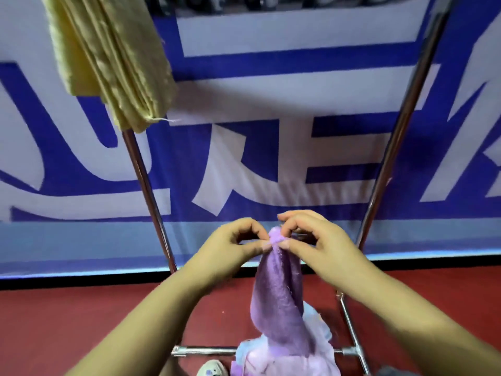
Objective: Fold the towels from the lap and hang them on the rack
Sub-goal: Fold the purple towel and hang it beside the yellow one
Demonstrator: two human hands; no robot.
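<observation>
Both hands pinch the top of the purple towel [279,299]: left hand [230,251] and right hand [317,245] meet thumb to fingertip on one bunched corner, just in front of the rack [401,126]. The cloth hangs limp and twisted, so it looks light, soft and floppy; best taken by its corners and spread apart. Below it, pale towels [320,346] lie heaped on the lap, number unclear. One purple towel is in hand, and one folded yellow towel [108,58] hangs high on the rack's left post.
</observation>
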